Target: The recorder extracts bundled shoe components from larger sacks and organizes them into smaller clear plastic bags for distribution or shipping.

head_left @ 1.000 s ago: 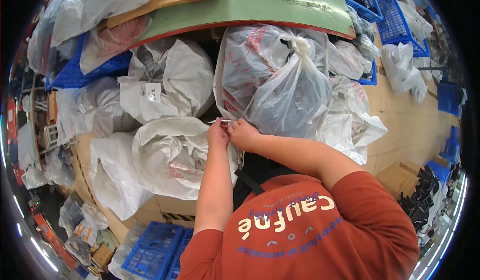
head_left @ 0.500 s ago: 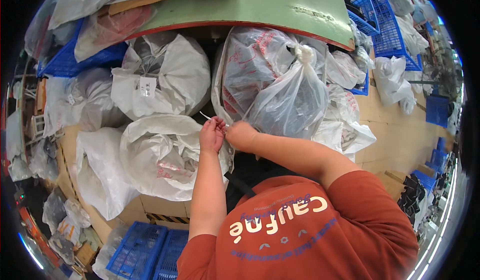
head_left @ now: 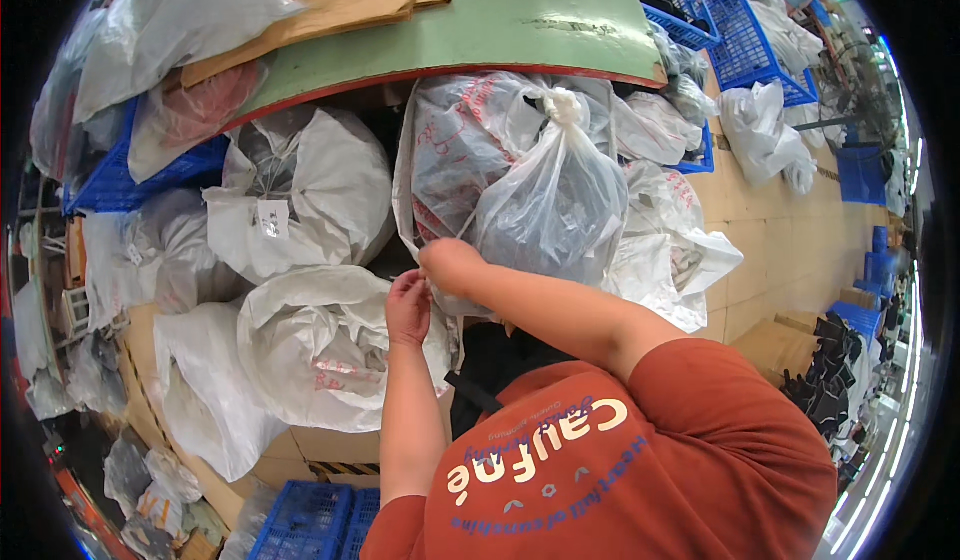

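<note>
My left hand (head_left: 408, 310) is closed in a pinch, its fingertips close against my right hand. What sits between them is too small to make out. My right hand (head_left: 450, 265) is curled closed at the near left edge of an upright white woven sack (head_left: 403, 195); its fingertips are hidden, and what they grip does not show. Inside that sack is a clear plastic bag (head_left: 560, 195), bulging with dark contents and knotted at the top. Below my left hand lies a crumpled white sack (head_left: 320, 335) with red marker writing.
Beyond the sacks stands a green table (head_left: 480, 25) with a red edge and brown paper on top. A tied white sack with a tag (head_left: 272, 218) is at the left. Blue crates (head_left: 305, 520) sit near my left side, others (head_left: 760, 35) at far right.
The view has shifted, so the sacks sit a little further left. My right hand has moved forward against the sack's edge. The thin white strip by my left fingertips no longer shows.
</note>
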Motion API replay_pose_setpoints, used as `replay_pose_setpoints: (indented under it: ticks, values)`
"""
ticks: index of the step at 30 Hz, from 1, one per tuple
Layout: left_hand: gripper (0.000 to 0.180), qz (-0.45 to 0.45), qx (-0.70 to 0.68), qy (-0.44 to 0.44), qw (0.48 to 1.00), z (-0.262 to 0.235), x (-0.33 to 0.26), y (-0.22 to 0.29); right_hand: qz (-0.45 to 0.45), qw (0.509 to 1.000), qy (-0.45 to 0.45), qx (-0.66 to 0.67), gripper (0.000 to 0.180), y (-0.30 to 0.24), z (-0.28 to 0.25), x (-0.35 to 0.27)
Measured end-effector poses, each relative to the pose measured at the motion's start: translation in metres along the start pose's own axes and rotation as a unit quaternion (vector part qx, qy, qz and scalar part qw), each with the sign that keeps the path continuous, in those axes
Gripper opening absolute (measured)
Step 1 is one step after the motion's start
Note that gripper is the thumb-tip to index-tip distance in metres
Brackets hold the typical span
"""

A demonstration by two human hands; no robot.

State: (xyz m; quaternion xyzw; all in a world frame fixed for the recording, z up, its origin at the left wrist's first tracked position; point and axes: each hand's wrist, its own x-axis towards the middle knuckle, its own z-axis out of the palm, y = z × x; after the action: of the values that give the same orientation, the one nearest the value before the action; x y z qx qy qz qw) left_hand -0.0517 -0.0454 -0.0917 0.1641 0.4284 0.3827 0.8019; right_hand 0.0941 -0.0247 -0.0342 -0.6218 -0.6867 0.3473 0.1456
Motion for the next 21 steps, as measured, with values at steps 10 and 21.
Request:
replay_pose_setpoints:
  ticks: [10,21]
  values:
    - [0.005,0.163,0.491,0.047,0.855,0.003,-0.003,0.023,0.045,0.993,-0.063,0.085,0.015,0.009,0.001,0.008]
    - [0.003,-0.003,-0.097,0.127,0.987,0.026,-0.023,0.021,0.032,0.992,-0.106,0.066,0.015,-0.004,-0.01,0.0]
